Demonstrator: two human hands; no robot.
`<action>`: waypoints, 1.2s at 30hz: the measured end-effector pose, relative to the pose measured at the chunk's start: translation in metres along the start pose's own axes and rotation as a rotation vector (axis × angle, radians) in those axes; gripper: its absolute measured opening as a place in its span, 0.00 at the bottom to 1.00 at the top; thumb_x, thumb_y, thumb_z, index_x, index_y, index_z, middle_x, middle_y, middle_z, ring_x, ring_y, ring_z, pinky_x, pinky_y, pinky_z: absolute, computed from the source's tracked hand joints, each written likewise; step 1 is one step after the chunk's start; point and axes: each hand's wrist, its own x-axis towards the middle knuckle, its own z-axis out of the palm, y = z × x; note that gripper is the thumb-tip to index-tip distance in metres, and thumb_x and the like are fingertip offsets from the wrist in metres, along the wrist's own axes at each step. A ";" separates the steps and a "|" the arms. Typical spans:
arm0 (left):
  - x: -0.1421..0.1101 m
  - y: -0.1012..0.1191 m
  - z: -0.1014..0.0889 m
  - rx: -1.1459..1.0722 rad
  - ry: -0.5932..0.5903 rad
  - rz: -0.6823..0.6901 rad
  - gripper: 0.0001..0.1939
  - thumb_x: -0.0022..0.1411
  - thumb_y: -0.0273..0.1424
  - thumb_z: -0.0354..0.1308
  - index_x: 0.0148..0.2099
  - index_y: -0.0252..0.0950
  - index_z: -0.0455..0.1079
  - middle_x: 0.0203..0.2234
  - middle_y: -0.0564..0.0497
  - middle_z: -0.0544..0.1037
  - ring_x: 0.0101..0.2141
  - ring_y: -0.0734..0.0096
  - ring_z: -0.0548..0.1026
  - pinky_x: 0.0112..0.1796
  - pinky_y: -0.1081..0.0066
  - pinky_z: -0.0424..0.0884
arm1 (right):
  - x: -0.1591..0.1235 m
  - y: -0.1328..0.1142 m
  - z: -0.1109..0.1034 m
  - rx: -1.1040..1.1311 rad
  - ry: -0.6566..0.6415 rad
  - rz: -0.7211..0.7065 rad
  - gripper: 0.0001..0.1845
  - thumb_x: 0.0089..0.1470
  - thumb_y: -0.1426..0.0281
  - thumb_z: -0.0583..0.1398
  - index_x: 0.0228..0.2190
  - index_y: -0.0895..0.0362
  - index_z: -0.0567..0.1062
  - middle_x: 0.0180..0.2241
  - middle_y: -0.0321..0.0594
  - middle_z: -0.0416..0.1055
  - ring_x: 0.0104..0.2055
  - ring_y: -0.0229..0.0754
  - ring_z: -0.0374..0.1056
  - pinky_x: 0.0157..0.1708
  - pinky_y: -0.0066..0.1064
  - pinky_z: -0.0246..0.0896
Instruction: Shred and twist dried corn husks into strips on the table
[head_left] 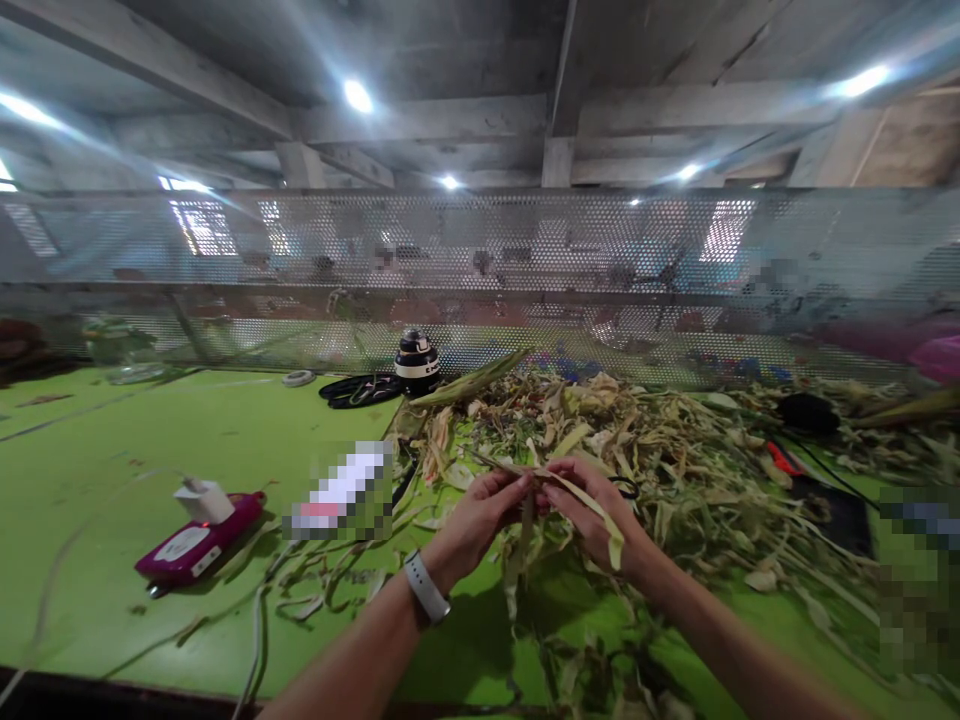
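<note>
My left hand (480,510) and my right hand (589,505) meet above the front of a green table. Pinched between the fingers of both is a corn husk strip (596,503), pale green-yellow. One end of it trails over the back of my right hand, and other strips hang below the fingertips. A light watch band circles my left wrist. Just beyond my hands spreads a large heap of dried corn husks (637,420). A longer green husk (476,380) rests on the heap's far left side.
A magenta power strip (199,540) with a white charger (204,500) plugged in lies at left. A blurred-out phone-like object (341,490) sits nearer. Behind stand a black jar (417,362) and a perforated metal screen (480,250). A dark flat object (832,515) lies right.
</note>
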 end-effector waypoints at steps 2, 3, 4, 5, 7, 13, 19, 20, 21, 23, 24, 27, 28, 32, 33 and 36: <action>0.000 0.000 0.001 0.029 0.022 0.042 0.12 0.48 0.35 0.65 0.34 0.33 0.76 0.28 0.48 0.79 0.30 0.72 0.74 0.36 0.72 0.67 | 0.001 0.003 0.000 0.032 -0.010 -0.007 0.07 0.53 0.67 0.56 0.36 0.55 0.66 0.32 0.38 0.71 0.34 0.38 0.69 0.35 0.30 0.65; 0.001 0.000 0.001 0.064 0.043 0.061 0.11 0.47 0.35 0.65 0.34 0.34 0.76 0.28 0.48 0.79 0.30 0.72 0.73 0.36 0.73 0.66 | 0.002 0.005 -0.001 0.020 0.001 -0.008 0.07 0.53 0.67 0.56 0.35 0.55 0.66 0.31 0.37 0.70 0.33 0.38 0.68 0.35 0.30 0.64; 0.001 0.001 0.001 0.104 0.065 0.077 0.11 0.47 0.34 0.65 0.33 0.33 0.77 0.27 0.48 0.79 0.30 0.72 0.73 0.35 0.74 0.65 | 0.002 0.007 -0.001 0.003 0.017 -0.009 0.07 0.52 0.67 0.57 0.35 0.55 0.66 0.30 0.37 0.70 0.33 0.38 0.68 0.35 0.30 0.64; 0.001 0.001 0.000 0.141 0.082 0.090 0.11 0.46 0.34 0.66 0.32 0.33 0.77 0.27 0.48 0.79 0.30 0.72 0.72 0.35 0.74 0.65 | 0.003 0.008 -0.002 -0.008 0.036 -0.010 0.08 0.52 0.67 0.57 0.35 0.55 0.66 0.31 0.37 0.69 0.33 0.38 0.67 0.35 0.30 0.64; 0.002 0.000 0.000 0.187 0.086 0.094 0.10 0.45 0.33 0.66 0.32 0.33 0.78 0.26 0.48 0.79 0.30 0.72 0.72 0.34 0.75 0.64 | 0.004 0.011 -0.002 -0.001 0.034 0.003 0.12 0.51 0.67 0.58 0.39 0.55 0.65 0.32 0.38 0.69 0.33 0.38 0.67 0.34 0.30 0.64; 0.002 -0.003 -0.003 0.001 0.039 0.037 0.11 0.45 0.29 0.66 0.35 0.33 0.77 0.29 0.48 0.78 0.29 0.74 0.72 0.34 0.75 0.65 | 0.002 0.010 0.000 -0.108 0.118 -0.089 0.20 0.51 0.68 0.57 0.47 0.53 0.62 0.35 0.38 0.68 0.34 0.39 0.68 0.39 0.34 0.65; 0.001 -0.002 -0.001 -0.225 0.037 -0.037 0.09 0.47 0.27 0.64 0.35 0.34 0.75 0.29 0.50 0.78 0.33 0.73 0.74 0.35 0.75 0.66 | -0.001 0.006 -0.001 -0.345 0.265 -0.197 0.23 0.52 0.69 0.57 0.50 0.53 0.61 0.36 0.40 0.67 0.38 0.41 0.67 0.43 0.36 0.63; 0.001 -0.003 0.000 -0.245 0.047 -0.034 0.08 0.47 0.28 0.65 0.33 0.34 0.74 0.28 0.51 0.77 0.32 0.74 0.74 0.35 0.76 0.66 | -0.001 0.005 -0.001 -0.374 0.261 -0.222 0.23 0.52 0.69 0.57 0.50 0.53 0.61 0.36 0.40 0.68 0.39 0.42 0.67 0.43 0.36 0.62; 0.001 -0.005 0.001 -0.252 0.055 -0.020 0.07 0.46 0.28 0.65 0.32 0.34 0.73 0.28 0.52 0.77 0.31 0.75 0.73 0.35 0.76 0.66 | -0.002 0.004 0.000 -0.401 0.252 -0.248 0.23 0.52 0.70 0.58 0.50 0.53 0.62 0.36 0.40 0.69 0.39 0.42 0.67 0.43 0.36 0.62; 0.001 -0.007 0.001 -0.234 0.055 0.023 0.08 0.44 0.26 0.66 0.30 0.34 0.72 0.27 0.52 0.77 0.31 0.75 0.73 0.35 0.76 0.66 | -0.003 0.002 0.000 -0.422 0.225 -0.279 0.21 0.51 0.71 0.57 0.48 0.54 0.64 0.35 0.40 0.70 0.38 0.42 0.68 0.42 0.35 0.62; 0.001 -0.008 0.001 -0.215 0.055 0.035 0.09 0.43 0.25 0.67 0.30 0.34 0.71 0.27 0.52 0.77 0.31 0.75 0.73 0.36 0.76 0.66 | -0.004 0.001 0.001 -0.414 0.209 -0.283 0.18 0.52 0.71 0.57 0.46 0.54 0.66 0.34 0.39 0.71 0.38 0.41 0.68 0.41 0.34 0.63; 0.003 -0.010 -0.001 -0.164 0.080 0.004 0.17 0.40 0.23 0.68 0.36 0.34 0.71 0.26 0.52 0.77 0.30 0.75 0.74 0.35 0.76 0.67 | -0.004 -0.002 0.000 -0.379 0.211 -0.281 0.09 0.54 0.71 0.55 0.38 0.55 0.72 0.34 0.39 0.72 0.37 0.40 0.69 0.38 0.31 0.63; 0.004 -0.010 -0.002 -0.156 0.095 -0.012 0.19 0.40 0.23 0.69 0.37 0.34 0.70 0.26 0.51 0.77 0.29 0.75 0.74 0.34 0.75 0.67 | -0.004 -0.002 0.000 -0.382 0.234 -0.290 0.08 0.55 0.71 0.54 0.35 0.55 0.73 0.34 0.40 0.73 0.37 0.41 0.69 0.39 0.32 0.63; 0.003 -0.008 -0.003 -0.102 0.150 0.008 0.18 0.40 0.27 0.69 0.36 0.35 0.68 0.26 0.52 0.76 0.29 0.75 0.73 0.33 0.75 0.67 | -0.004 -0.003 -0.001 -0.510 0.272 -0.368 0.09 0.54 0.72 0.54 0.35 0.55 0.74 0.32 0.41 0.73 0.36 0.42 0.68 0.38 0.35 0.62; 0.002 -0.008 -0.001 -0.065 0.143 0.009 0.17 0.41 0.28 0.69 0.35 0.35 0.69 0.27 0.52 0.76 0.29 0.75 0.73 0.33 0.75 0.67 | -0.005 -0.003 0.000 -0.564 0.253 -0.396 0.09 0.54 0.73 0.54 0.35 0.55 0.74 0.31 0.41 0.73 0.35 0.42 0.68 0.37 0.36 0.62; -0.003 -0.005 0.004 0.049 0.082 -0.018 0.13 0.44 0.32 0.67 0.32 0.33 0.70 0.27 0.52 0.74 0.28 0.75 0.71 0.31 0.73 0.67 | -0.006 -0.004 0.001 -0.655 0.197 -0.453 0.11 0.53 0.73 0.55 0.37 0.54 0.74 0.30 0.41 0.74 0.34 0.43 0.67 0.37 0.37 0.61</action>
